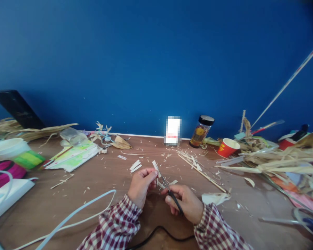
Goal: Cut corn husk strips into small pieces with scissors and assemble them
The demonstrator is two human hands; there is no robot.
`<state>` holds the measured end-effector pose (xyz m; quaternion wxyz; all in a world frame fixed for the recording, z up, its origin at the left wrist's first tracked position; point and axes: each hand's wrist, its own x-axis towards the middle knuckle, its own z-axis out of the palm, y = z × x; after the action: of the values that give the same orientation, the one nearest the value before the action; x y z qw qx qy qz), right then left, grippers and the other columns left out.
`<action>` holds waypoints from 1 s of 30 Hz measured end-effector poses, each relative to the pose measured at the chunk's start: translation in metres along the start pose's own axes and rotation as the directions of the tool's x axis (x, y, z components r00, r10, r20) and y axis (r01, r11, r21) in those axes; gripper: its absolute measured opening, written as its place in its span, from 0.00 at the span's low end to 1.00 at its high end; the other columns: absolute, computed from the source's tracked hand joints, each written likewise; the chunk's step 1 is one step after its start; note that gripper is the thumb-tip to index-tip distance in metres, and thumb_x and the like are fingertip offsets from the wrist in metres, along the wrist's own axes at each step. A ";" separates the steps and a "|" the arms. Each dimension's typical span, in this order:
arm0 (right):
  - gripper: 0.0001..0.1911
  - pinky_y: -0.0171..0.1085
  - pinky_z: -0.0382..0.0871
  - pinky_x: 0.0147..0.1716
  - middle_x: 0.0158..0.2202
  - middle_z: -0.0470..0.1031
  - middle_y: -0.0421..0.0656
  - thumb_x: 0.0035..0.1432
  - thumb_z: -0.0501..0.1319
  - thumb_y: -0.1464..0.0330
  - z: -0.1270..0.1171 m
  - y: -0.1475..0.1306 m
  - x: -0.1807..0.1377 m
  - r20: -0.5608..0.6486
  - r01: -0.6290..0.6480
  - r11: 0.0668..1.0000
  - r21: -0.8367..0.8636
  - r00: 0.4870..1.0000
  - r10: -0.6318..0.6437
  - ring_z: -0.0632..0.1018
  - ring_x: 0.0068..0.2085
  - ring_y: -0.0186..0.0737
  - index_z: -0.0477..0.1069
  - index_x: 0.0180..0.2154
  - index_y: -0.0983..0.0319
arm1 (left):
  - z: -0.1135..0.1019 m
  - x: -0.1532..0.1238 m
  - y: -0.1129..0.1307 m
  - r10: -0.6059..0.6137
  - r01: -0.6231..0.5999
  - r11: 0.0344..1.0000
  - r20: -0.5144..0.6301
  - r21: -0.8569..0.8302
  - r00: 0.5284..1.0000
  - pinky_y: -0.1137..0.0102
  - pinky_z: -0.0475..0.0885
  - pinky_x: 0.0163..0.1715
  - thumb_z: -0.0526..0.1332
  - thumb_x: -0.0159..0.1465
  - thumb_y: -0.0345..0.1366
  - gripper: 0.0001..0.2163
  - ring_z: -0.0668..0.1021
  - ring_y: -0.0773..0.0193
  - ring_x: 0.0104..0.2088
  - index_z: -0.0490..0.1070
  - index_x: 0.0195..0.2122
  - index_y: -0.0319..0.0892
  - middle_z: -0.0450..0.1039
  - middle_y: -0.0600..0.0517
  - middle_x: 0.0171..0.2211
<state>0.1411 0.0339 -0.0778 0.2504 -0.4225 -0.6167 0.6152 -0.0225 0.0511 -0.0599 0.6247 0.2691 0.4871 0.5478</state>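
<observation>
My left hand is closed, pinching a short pale strip of dried husk that sticks up between thumb and forefinger. My right hand is closed round the black handles of small scissors, whose blades point up-left and meet the strip just below my left fingers. Both hands hover low over the brown wooden table, near its front middle. Two cut pale strips lie just beyond my left hand. Checked red-and-white sleeves cover both wrists.
Husk scraps and thin sticks litter the table. At right lie a pile of dried husks, a red paper cup and a black-lidded jar. At left are papers, a white bowl, pink-and-green items and white cables.
</observation>
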 end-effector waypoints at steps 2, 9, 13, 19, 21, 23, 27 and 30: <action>0.17 0.26 0.59 0.17 0.16 0.67 0.35 0.52 0.58 0.59 0.000 0.000 0.000 0.002 0.006 1.000 0.006 1.000 -0.006 0.67 0.16 0.28 0.68 0.39 0.65 | 0.001 -0.001 0.001 0.011 -0.011 1.000 0.010 -0.005 1.000 0.79 0.61 0.16 0.67 0.44 0.37 0.11 0.65 0.76 0.15 0.70 0.23 0.36 0.67 0.56 0.17; 0.17 0.27 0.60 0.17 0.16 0.66 0.35 0.52 0.58 0.59 0.000 0.001 0.001 -0.007 -0.010 1.000 0.004 1.000 0.010 0.67 0.17 0.28 0.68 0.39 0.65 | 0.001 -0.001 0.001 -0.005 0.005 1.000 0.007 -0.007 1.000 0.79 0.60 0.15 0.67 0.43 0.37 0.11 0.64 0.76 0.15 0.70 0.23 0.36 0.68 0.55 0.17; 0.18 0.27 0.60 0.17 0.15 0.66 0.34 0.51 0.58 0.58 0.001 0.001 0.001 -0.014 -0.013 1.000 0.005 1.000 0.013 0.67 0.16 0.28 0.68 0.39 0.65 | 0.000 0.000 -0.001 -0.007 0.007 1.000 0.003 0.002 1.000 0.79 0.60 0.15 0.67 0.44 0.38 0.11 0.64 0.76 0.15 0.70 0.23 0.36 0.66 0.56 0.15; 0.18 0.26 0.59 0.17 0.16 0.66 0.34 0.52 0.58 0.58 0.000 0.003 0.001 -0.008 0.012 1.000 0.019 1.000 -0.012 0.66 0.16 0.27 0.68 0.39 0.65 | 0.001 -0.001 0.000 -0.004 0.004 1.000 0.003 -0.001 1.000 0.79 0.60 0.15 0.67 0.44 0.37 0.10 0.64 0.76 0.14 0.70 0.22 0.36 0.66 0.56 0.15; 0.18 0.26 0.59 0.17 0.16 0.66 0.35 0.52 0.58 0.59 0.000 0.003 0.001 -0.003 0.009 1.000 0.020 1.000 -0.009 0.66 0.16 0.27 0.68 0.40 0.65 | 0.001 -0.001 0.000 -0.010 0.010 1.000 -0.004 -0.004 1.000 0.78 0.60 0.15 0.67 0.43 0.38 0.10 0.64 0.76 0.14 0.71 0.22 0.36 0.67 0.56 0.16; 0.18 0.26 0.59 0.17 0.16 0.66 0.35 0.52 0.58 0.59 0.000 0.003 0.001 -0.003 0.002 1.000 0.022 1.000 -0.002 0.67 0.17 0.28 0.68 0.40 0.65 | 0.001 -0.001 0.000 -0.006 0.006 1.000 -0.009 -0.006 1.000 0.78 0.59 0.15 0.67 0.43 0.37 0.10 0.64 0.76 0.15 0.71 0.23 0.36 0.67 0.56 0.16; 0.17 0.26 0.60 0.17 0.16 0.66 0.34 0.52 0.59 0.60 0.001 0.002 0.001 -0.012 -0.012 0.999 0.031 1.000 0.013 0.67 0.17 0.28 0.68 0.39 0.64 | 0.002 -0.001 0.000 0.000 -0.001 1.000 -0.016 -0.010 1.000 0.79 0.59 0.15 0.67 0.43 0.37 0.10 0.64 0.76 0.14 0.71 0.23 0.36 0.67 0.56 0.16; 0.16 0.26 0.60 0.17 0.16 0.65 0.34 0.52 0.58 0.60 0.001 0.002 0.001 -0.014 -0.008 1.000 0.026 1.000 0.008 0.67 0.17 0.28 0.68 0.39 0.65 | 0.002 -0.002 0.001 -0.006 0.006 1.000 -0.011 -0.010 1.000 0.79 0.59 0.15 0.67 0.43 0.37 0.10 0.64 0.76 0.15 0.71 0.23 0.36 0.68 0.56 0.17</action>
<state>0.1404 0.0337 -0.0803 0.2578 -0.4262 -0.6052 0.6210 -0.0205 0.0501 -0.0580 0.6252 0.2613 0.4884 0.5498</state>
